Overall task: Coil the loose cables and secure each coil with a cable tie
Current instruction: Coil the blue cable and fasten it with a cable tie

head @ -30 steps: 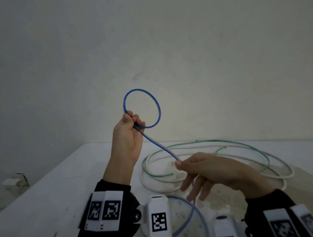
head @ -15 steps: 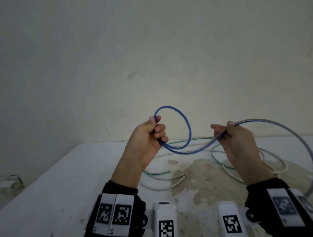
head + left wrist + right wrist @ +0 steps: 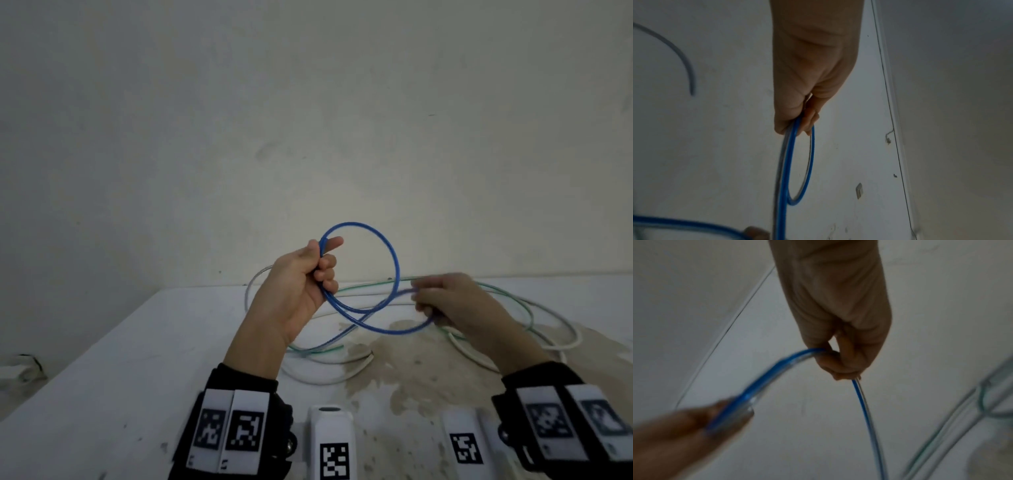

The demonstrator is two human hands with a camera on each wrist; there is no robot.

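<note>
A blue cable forms a round loop held up above the white table. My left hand grips the loop at its left side, fingers curled round it. A second, lower bend of the blue cable runs to my right hand, which pinches it just right of the loop. In the left wrist view the blue cable shows as a narrow loop below the fingers. A green cable and a white cable lie loose on the table behind the hands.
A plain wall rises right behind the table. A brownish stain marks the tabletop under the hands. The table's left edge drops away, with a small white object on the floor beyond it.
My right hand has swung leftward and down toward the left hand, bringing a second turn of blue cable under the first loop. The left hand holds the loop a little lower and further right.
</note>
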